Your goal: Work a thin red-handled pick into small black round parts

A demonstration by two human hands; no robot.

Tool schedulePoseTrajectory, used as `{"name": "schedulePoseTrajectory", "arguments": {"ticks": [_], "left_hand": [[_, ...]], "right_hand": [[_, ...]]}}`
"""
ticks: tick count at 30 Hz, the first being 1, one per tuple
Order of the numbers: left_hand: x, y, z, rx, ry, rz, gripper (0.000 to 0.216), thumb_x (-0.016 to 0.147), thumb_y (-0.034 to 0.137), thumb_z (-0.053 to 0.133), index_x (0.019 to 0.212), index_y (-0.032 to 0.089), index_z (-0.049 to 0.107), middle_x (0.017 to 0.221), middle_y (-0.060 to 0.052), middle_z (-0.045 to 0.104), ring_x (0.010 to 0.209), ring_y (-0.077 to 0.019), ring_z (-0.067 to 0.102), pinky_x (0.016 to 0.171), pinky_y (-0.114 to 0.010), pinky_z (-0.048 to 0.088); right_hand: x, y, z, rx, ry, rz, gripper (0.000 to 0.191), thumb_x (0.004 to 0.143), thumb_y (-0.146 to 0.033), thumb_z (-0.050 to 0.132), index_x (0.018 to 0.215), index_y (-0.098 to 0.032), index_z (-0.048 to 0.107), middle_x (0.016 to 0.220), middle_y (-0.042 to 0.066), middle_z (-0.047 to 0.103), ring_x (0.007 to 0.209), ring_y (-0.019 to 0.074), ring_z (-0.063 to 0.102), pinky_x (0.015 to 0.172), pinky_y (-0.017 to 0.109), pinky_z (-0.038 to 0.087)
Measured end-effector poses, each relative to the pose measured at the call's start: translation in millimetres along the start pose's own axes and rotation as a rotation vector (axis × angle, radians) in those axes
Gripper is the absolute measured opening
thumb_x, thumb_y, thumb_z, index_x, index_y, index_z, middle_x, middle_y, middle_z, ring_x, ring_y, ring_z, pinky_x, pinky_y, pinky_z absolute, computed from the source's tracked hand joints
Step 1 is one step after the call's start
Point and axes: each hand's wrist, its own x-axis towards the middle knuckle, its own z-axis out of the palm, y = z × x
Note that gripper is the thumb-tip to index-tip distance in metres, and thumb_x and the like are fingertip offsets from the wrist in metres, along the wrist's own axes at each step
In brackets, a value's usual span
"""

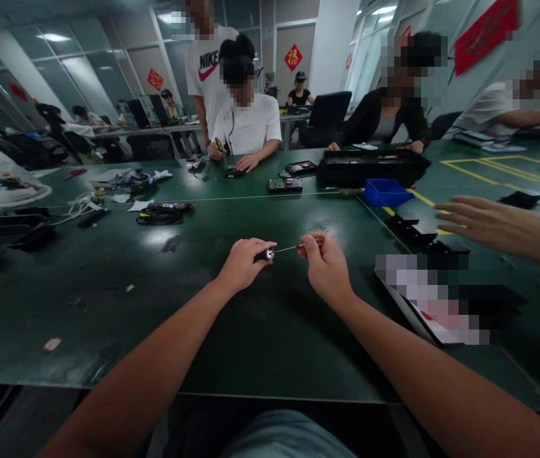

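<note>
Between the thumb and fingers of my left hand (241,264) is a small dark, rounded piece with a shiny silver-and-black end (268,254). My right hand (325,266) is closed around the reddish handle of a thin screwdriver (287,248). Its metal shaft points left, and the tip reaches the silver end of the small piece. Whether the tip sits inside it or only touches it, I cannot tell. Both hands are just above the green table (260,337), near its middle.
Another person's hand (493,222) reaches in from the right, above black parts (413,232). A blue bin (388,192), a long black casing (372,168) and a green circuit board (285,185) lie further back. Coiled cable (162,215) is at left. Someone opposite works with a screwdriver.
</note>
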Motion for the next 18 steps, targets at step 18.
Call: {"name": "schedulePoseTrajectory", "arguments": {"ticks": [18], "left_hand": [[-0.9,-2.5,-0.3,0.081,-0.114,-0.05,0.04,0.089,0.021,0.068,0.129,0.027,0.065,0.122,-0.007,0.067,0.118,-0.0282,0.058,0.11,-0.057,0.035]], "right_hand": [[1.3,-3.7,-3.5,-0.261,-0.105,-0.09,0.02,0.099,-0.036,0.045,0.088,-0.024,0.057,0.075,0.004,0.067,0.069,0.0213,0.063,0.063,0.033,0.043]]}}
